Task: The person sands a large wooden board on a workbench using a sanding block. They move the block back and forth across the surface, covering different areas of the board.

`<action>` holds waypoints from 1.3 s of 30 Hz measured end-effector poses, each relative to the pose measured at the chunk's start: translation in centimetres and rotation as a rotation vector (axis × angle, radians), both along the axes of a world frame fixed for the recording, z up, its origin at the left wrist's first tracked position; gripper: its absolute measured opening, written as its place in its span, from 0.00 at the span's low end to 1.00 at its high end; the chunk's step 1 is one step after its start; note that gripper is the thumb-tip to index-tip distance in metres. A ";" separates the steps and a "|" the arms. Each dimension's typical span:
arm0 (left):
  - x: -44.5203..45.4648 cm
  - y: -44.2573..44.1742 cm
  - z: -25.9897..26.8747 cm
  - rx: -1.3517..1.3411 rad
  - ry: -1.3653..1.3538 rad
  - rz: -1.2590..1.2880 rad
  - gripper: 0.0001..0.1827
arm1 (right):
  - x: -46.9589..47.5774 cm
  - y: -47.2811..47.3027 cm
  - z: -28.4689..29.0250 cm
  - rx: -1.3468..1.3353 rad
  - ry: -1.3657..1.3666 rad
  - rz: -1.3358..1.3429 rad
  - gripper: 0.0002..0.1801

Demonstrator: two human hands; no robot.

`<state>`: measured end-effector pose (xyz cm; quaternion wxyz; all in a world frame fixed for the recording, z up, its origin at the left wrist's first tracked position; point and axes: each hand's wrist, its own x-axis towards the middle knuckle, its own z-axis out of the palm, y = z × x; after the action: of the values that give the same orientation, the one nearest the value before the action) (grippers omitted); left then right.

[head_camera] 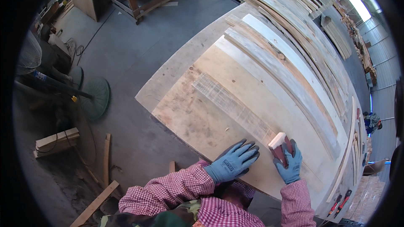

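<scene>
My left hand, in a blue and grey work glove, rests with spread fingers at the near edge of a plywood sheet, holding nothing. My right hand, gloved the same way, grips a sanding block with a pale body and a reddish-brown abrasive wrap. The block sits at the near end of a narrow, rough-sawn wooden board that lies flat on the plywood. The board's surface is greyish, with a browner patch beside the block. How much of the board lies beneath the block and hand cannot be told.
Long planks lie along the far side of the worktable. Two red-and-black hand tools lie at its right end. A pedestal fan base and timber offcuts are on the floor at left. A person is far off at right.
</scene>
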<state>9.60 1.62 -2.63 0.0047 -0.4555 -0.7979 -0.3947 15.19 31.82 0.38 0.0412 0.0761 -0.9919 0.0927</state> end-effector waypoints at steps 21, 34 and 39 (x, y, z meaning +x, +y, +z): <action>0.7 2.4 -3.5 -0.022 -0.093 0.047 0.34 | -20.1 -20.1 1.2 0.026 0.028 0.401 0.30; 0.7 3.7 -4.0 -0.301 -0.313 -0.008 0.26 | -21.3 -25.9 1.8 0.085 0.009 0.279 0.30; 1.0 3.6 -4.9 0.029 -0.305 0.153 0.25 | -22.6 -25.7 1.5 0.061 0.043 0.323 0.31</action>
<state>10.65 5.18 -7.50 -0.0799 -0.3282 -0.8158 -0.4695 -7.41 6.12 1.86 0.0444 0.2378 -0.9680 0.0662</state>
